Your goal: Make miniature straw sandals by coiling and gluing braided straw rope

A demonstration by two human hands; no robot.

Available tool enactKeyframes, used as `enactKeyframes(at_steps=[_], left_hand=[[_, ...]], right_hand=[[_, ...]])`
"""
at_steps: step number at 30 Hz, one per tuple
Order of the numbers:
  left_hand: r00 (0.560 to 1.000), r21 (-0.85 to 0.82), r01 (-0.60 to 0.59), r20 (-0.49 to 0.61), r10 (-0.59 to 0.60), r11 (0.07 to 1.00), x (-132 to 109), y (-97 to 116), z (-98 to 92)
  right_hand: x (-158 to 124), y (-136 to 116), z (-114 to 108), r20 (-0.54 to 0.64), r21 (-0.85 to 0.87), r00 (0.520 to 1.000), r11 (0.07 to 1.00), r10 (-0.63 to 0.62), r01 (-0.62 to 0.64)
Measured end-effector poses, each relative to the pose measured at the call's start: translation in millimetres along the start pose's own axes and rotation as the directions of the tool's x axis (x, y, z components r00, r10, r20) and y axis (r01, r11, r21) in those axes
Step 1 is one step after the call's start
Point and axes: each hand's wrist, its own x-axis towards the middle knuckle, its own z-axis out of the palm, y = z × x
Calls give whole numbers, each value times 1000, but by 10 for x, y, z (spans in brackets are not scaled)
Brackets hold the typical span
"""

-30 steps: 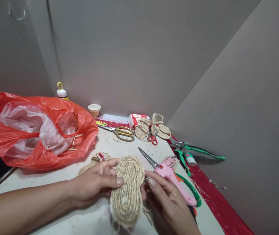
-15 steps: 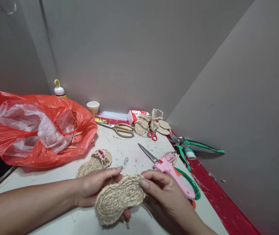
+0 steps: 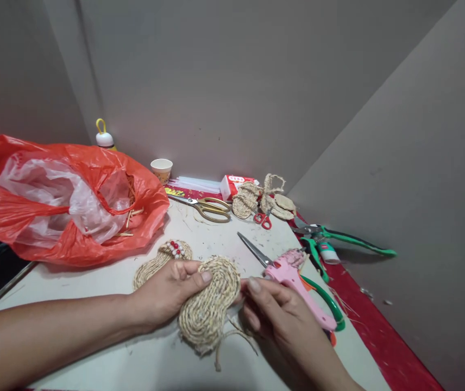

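My left hand (image 3: 171, 290) is closed on a straw-rope shoe sole (image 3: 210, 312), its thumb on the upper face and its fingers behind. The sole is coiled from twisted cord and tilts toward me above the table. A loose cord end (image 3: 232, 332) hangs from its lower right side. Beside the sole's right edge, my right hand (image 3: 271, 309) is pinched closed; what lies between its fingertips is hidden. Behind my left hand rests a finished straw slipper (image 3: 151, 269) with red and white beads on its strap.
A pink glue gun (image 3: 293, 282) lies right of my hands, by dark-bladed scissors (image 3: 255, 250) with green handles. Farther back are gold-handled scissors (image 3: 212, 209), small red scissors (image 3: 263, 219), straw pieces (image 3: 245, 200) and a paper cup (image 3: 161, 171). A red plastic bag (image 3: 94, 255) fills the left; green-handled pruners (image 3: 350, 239) lie right.
The sole has turned more upright, and my left hand has shifted from beneath it to its upper left edge. My right hand has moved off its top corner to its right side.
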Motion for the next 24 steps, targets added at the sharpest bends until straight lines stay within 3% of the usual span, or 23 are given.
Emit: enactKeyframes(at_steps=[5,10,13,20,24], left_hand=[[998,-5,-56,-35,55,998,6,6,9],[998,-15,-49,-27,49,999,12,12,27],[999,2,-40,1,40,999,15,40,4],[995,180,99,-17,-98,979,31,67,-85],[994,181,68,-93,-52,981,29,71,-66]], right_hand=[[4,-2,37,-95,-98,995,995,-12,2],[5,30,65,60,-141,998,990,23,-14],[15,52,41,87,-106,996,994,26,-17],[42,53,-10,-27,4,1000,1000,6,-6],[41,66,-20,-25,-51,1000,999,11,-12]])
